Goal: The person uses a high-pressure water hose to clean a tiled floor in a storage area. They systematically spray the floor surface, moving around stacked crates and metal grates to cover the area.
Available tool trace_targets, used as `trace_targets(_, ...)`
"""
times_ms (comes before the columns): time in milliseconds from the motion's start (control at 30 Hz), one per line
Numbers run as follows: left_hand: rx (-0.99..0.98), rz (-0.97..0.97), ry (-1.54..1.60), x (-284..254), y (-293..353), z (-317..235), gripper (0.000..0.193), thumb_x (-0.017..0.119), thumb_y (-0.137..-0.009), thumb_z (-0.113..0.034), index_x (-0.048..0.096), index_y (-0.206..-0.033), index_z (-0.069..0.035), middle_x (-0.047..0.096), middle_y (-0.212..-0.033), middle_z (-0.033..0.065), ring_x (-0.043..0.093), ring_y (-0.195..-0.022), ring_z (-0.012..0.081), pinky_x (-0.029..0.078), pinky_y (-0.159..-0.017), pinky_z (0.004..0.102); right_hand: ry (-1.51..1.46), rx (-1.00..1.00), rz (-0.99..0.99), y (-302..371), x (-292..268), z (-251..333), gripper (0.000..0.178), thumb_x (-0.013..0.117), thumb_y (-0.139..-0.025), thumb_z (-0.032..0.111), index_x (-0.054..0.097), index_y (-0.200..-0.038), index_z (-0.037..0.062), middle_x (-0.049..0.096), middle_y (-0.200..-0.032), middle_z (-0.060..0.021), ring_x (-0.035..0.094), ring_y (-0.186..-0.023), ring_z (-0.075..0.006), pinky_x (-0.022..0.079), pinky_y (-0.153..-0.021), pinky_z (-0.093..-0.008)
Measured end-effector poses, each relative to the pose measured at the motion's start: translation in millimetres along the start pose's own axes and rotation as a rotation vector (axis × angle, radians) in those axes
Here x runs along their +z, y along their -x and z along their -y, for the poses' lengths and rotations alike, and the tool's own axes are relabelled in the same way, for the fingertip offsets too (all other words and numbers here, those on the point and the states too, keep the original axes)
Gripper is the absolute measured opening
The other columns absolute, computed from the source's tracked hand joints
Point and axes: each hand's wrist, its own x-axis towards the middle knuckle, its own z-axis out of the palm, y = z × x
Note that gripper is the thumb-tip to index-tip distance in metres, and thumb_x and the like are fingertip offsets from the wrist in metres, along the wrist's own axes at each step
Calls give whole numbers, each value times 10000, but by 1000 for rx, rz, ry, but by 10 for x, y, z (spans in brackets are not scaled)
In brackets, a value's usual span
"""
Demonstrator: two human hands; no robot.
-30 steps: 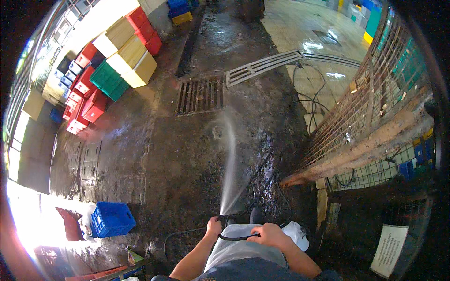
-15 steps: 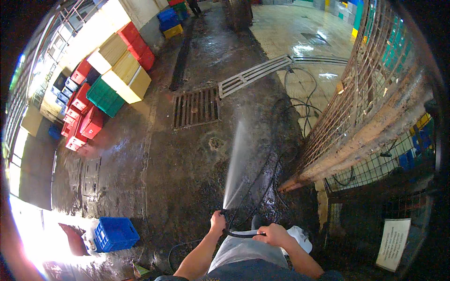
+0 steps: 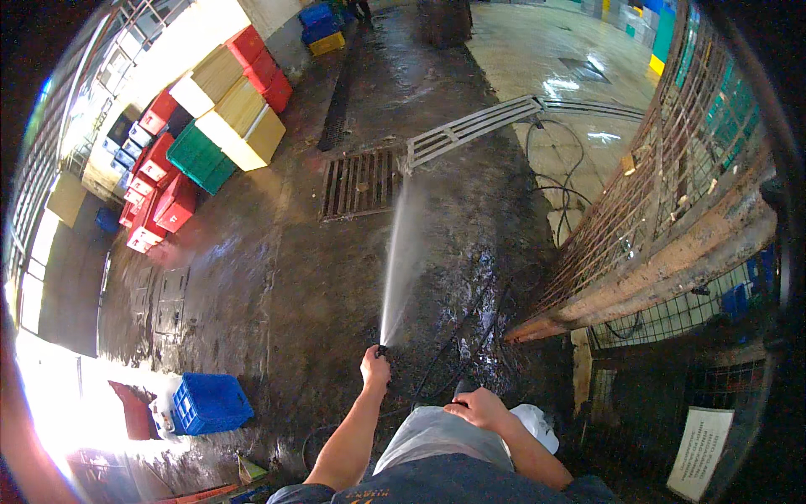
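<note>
My left hand (image 3: 375, 370) is closed round a black hose nozzle (image 3: 382, 350), held out ahead of my body. A white water jet (image 3: 391, 269) shoots from it across the dark wet floor. Its far end reaches the near end of a pale slotted drain cover (image 3: 470, 134), beside a rusty square floor grate (image 3: 357, 186). In front of my pale apron (image 3: 441, 441), my right hand (image 3: 483, 411) is closed with its fingers curled. What it grips, if anything, is hidden. A dark shoe tip (image 3: 463, 387) shows just beyond it.
A dark hose (image 3: 432, 374) trails over the floor on the right, by a rusty mesh gate (image 3: 621, 244). At left stand stacked red boxes (image 3: 176, 202), cream boxes (image 3: 256, 143) and a green crate (image 3: 200, 158). A blue crate (image 3: 214, 403) sits at lower left.
My left hand has moved forward and slightly left with the nozzle. The jet now reaches the drain cover. The hose piece seen at my right hand before no longer shows.
</note>
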Motion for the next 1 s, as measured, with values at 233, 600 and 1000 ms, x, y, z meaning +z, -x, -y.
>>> trace_targets(233,104,396,-371,-189,-259,94,364,528,-780,-86,686,-1106,-122,691,-941,186,669,-864,346,540,-723,454,23,39,168,-144,34,185,337,617,-909,414,659,-925,80,671,-815,-100,635,-754,-211,505,-724,-359)
trace_targets(600,50,106,-426,-1164,68,-252,399,528,-786,-109,699,-1142,-166,711,-953,157,689,-841,283,550,-759,406,-165,-300,91,-388,374,333,370,696,-850,374,700,-999,35,685,-844,-220,680,-830,-377,524,-736,-445)
trace_targets(1000,139,-88,-294,-2378,369,457,352,529,-854,-77,663,-1179,-71,692,-988,226,694,-894,315,533,-808,366,26,-379,505,-844,980,-435,397,735,-823,372,642,-1025,42,663,-998,-123,642,-954,-266,502,-821,-363)
